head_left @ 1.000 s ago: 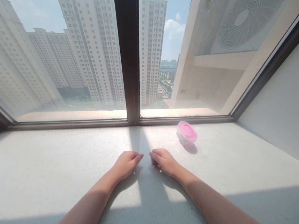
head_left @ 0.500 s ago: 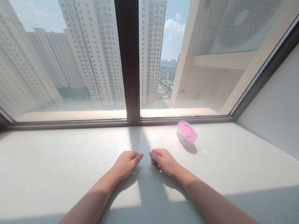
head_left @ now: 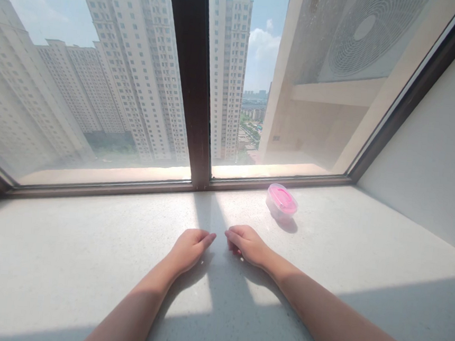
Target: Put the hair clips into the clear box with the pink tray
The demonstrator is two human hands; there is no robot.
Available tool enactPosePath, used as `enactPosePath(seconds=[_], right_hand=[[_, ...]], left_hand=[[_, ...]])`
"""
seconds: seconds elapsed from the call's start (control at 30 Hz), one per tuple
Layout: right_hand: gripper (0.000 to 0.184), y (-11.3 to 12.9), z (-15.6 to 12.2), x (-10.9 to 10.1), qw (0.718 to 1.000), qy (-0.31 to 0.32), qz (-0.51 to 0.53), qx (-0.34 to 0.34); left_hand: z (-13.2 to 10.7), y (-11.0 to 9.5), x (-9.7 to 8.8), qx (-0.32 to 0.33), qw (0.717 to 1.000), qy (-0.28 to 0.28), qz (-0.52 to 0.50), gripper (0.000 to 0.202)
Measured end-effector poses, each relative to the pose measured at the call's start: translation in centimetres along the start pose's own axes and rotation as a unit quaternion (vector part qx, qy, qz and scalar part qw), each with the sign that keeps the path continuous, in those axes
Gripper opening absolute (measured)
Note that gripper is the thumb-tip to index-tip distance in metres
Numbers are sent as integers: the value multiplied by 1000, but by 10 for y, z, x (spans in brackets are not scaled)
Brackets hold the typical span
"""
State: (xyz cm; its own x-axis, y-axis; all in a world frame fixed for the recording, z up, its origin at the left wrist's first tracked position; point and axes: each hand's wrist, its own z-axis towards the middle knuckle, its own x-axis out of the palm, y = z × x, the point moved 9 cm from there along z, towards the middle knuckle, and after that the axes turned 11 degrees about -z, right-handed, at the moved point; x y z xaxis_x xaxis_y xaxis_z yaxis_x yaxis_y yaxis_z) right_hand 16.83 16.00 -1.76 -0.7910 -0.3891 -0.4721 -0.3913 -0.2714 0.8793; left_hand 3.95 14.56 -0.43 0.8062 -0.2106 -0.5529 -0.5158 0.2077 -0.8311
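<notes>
My left hand (head_left: 191, 247) rests on the pale windowsill, its fingers curled in and its thumb lying along them. My right hand (head_left: 248, 244) faces it a short gap away, also closed, with the fingertips tucked under. Nothing shows in either hand, though the palms are turned from view. Behind and to the right of my right hand, a small clear plastic food container (head_left: 277, 211) with a pink lid (head_left: 283, 197) stands on the sill. The lid is on it, and neither hand touches it.
The speckled white windowsill (head_left: 65, 252) stretches under both arms, crossed by bands of sun and shadow. A dark brown window frame (head_left: 198, 136) borders it at the back. A white wall (head_left: 431, 156) rises at the right. Tall buildings and an outdoor fan unit show through the glass.
The whole view has shifted slightly to the left. My hands and the container keep their places relative to the sill.
</notes>
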Motion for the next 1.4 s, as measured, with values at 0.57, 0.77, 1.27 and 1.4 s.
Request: enactPosePath(seconds=[0.57, 0.77, 1.27, 1.4], right_hand=[[39, 0, -1, -1, 1000, -2, 4, 6], [39, 1, -1, 0, 1000, -1, 8, 6], [38, 4, -1, -2, 1000, -5, -2, 1], [38, 3, -1, -2, 1000, -4, -4, -1]], left_hand=[[1, 2, 1, 8, 1000, 6, 1, 48], [1, 2, 1, 4, 1000, 2, 1, 48], [1, 3, 2, 8, 1000, 4, -10, 48], [1, 3, 0, 11, 1000, -4, -16, 46]])
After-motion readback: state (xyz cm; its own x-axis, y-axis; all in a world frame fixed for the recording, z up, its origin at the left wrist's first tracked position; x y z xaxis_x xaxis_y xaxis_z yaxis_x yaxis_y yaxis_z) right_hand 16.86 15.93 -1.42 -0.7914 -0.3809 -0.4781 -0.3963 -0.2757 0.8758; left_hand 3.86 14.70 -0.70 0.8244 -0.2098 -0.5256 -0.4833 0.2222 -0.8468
